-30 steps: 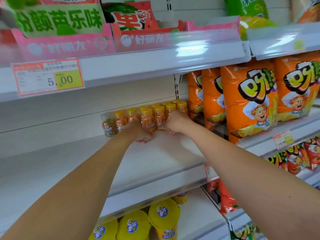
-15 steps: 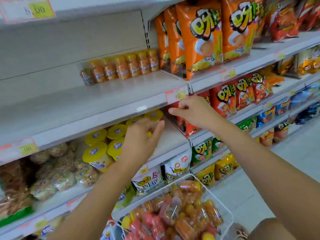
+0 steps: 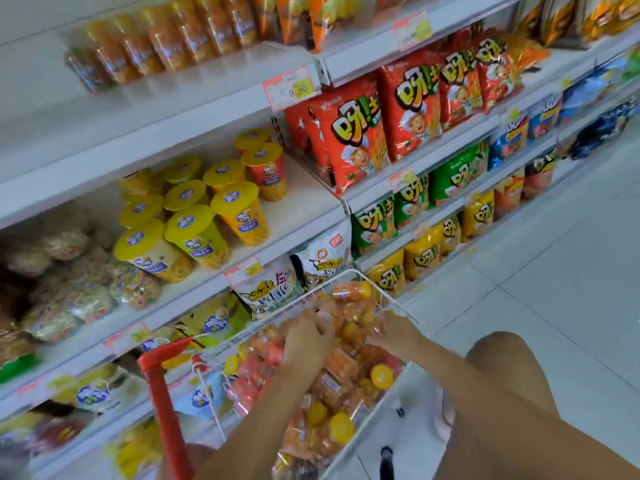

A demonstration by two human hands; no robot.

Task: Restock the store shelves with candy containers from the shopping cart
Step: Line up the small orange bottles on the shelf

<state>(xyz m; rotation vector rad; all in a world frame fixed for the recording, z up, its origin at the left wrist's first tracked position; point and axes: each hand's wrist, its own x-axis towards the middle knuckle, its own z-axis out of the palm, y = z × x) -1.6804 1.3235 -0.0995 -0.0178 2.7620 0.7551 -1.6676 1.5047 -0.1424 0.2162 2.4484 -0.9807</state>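
The store shelves (image 3: 173, 109) are taking up the whole left and far side. On the upper one a single row of candy containers (image 3: 166, 39) is standing upright, lids up, long axis vertical, the row running left to right along the back; much bare shelf is lying in front of it. So I am judging that the task is only partly done. The shopping cart (image 3: 356, 270), near and in the middle, is holding a full pile of containers (image 3: 346, 393), lying jumbled, with yellow lids pointing many ways. The left hand (image 3: 308, 337) and the right hand (image 3: 391, 336) are both reaching into the far end of the pile with bent fingers. Whether they are already gripping a container, I cannot tell.
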